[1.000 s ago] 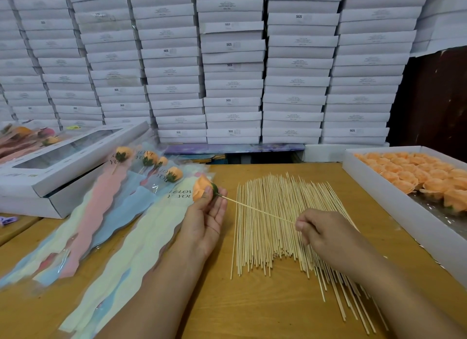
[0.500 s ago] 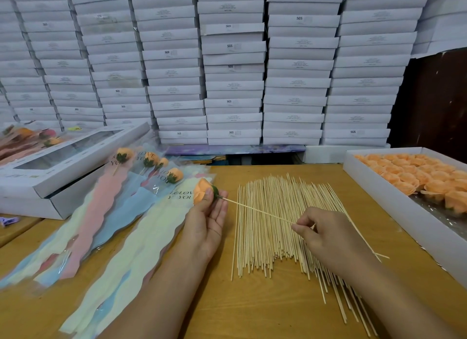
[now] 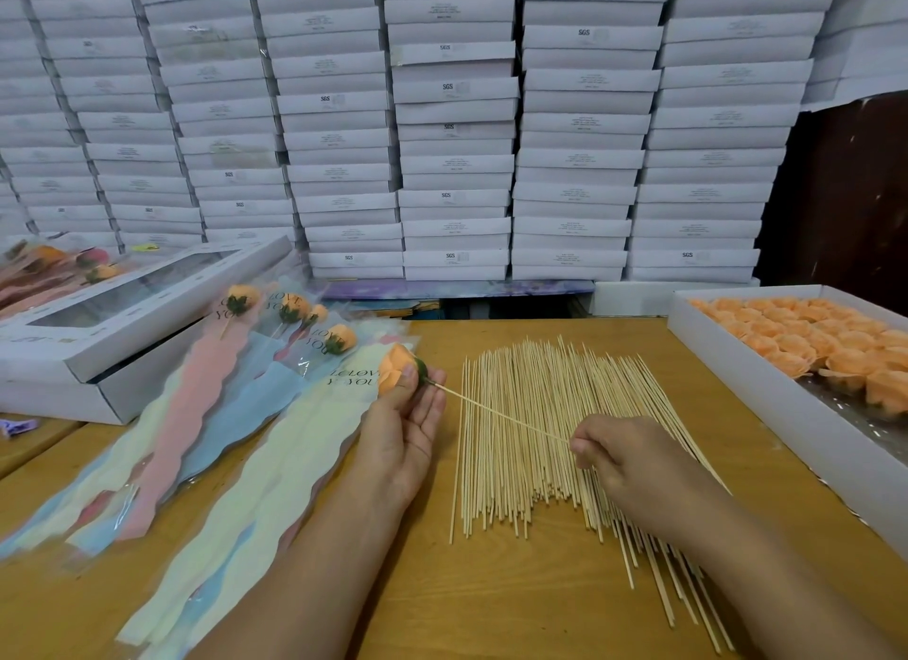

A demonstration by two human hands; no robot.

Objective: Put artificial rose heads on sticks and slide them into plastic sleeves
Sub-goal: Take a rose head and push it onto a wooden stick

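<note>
My left hand [image 3: 410,416] holds an orange rose head [image 3: 395,372] by its green base, above the top of a pale yellow plastic sleeve [image 3: 255,512]. A thin wooden stick [image 3: 501,416] runs from the rose's base down to my right hand [image 3: 624,455], which pinches its lower end. Under both lies a wide pile of sticks [image 3: 550,428] on the wooden table [image 3: 491,600]. Several sleeves with roses in them [image 3: 290,310] fan out to the left.
A white tray of loose orange rose heads [image 3: 815,335] stands at the right edge. A windowed white box [image 3: 123,315] sits at the left, with more sleeved roses behind it. Stacks of white boxes [image 3: 452,118] wall off the back.
The rose head and left hand have stayed put. My right hand shifted slightly along the stick, still pinching its lower end over the pile.
</note>
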